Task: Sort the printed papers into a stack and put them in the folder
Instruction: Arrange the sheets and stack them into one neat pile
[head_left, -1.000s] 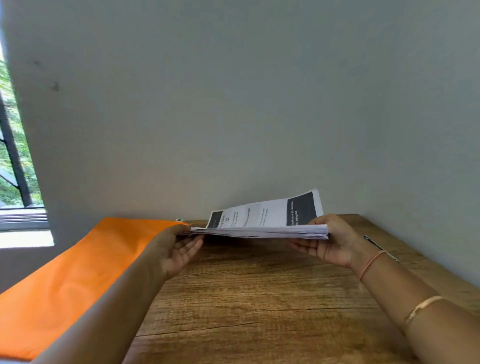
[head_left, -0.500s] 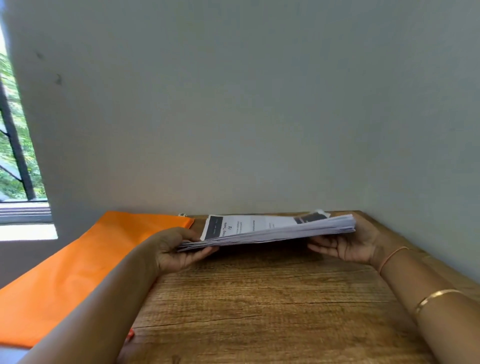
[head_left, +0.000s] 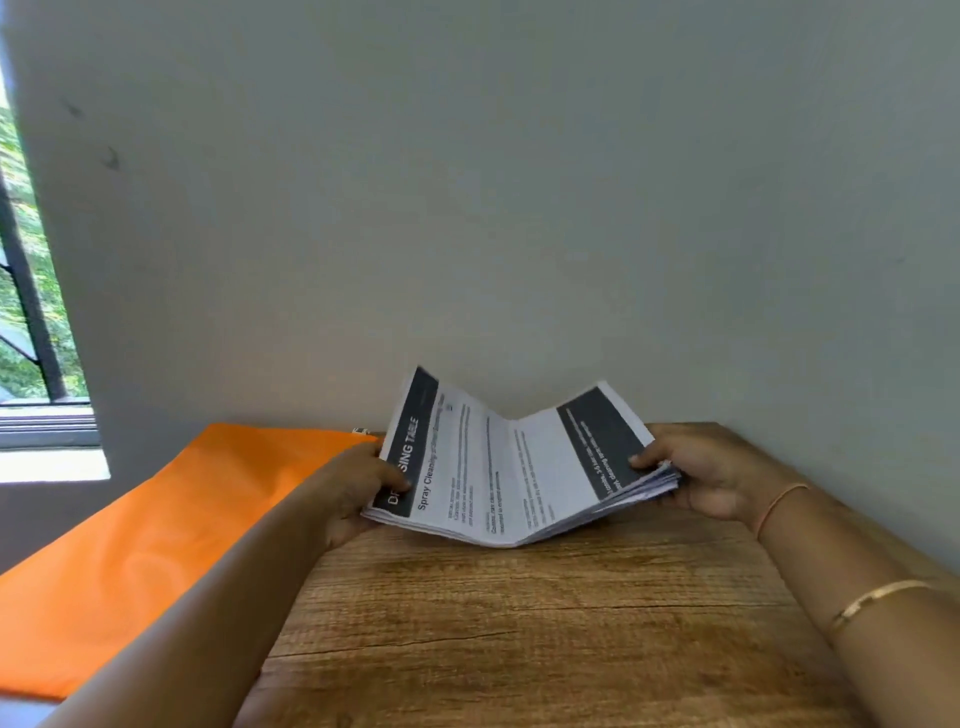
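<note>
Both hands, left (head_left: 358, 488) and right (head_left: 711, 475), grip the ends of a stack of printed papers (head_left: 511, 467), bowed into a V just above the table (head_left: 519, 623). The orange folder (head_left: 156, 530) lies left of the stack. Squeezing inward may crease or spill sheets.

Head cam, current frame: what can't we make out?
Head view: paper stack sheets below the top one are hidden by it; count unknown.
Top sheet's body text is too small and blurred; left hand thumb covers part of the heading.
Right hand fingers under the stack: hidden by paper.
Orange folder: cut by frame edge, partly behind left forearm; opening not visible.
Small pale item at folder's far corner: too small to identify.
</note>
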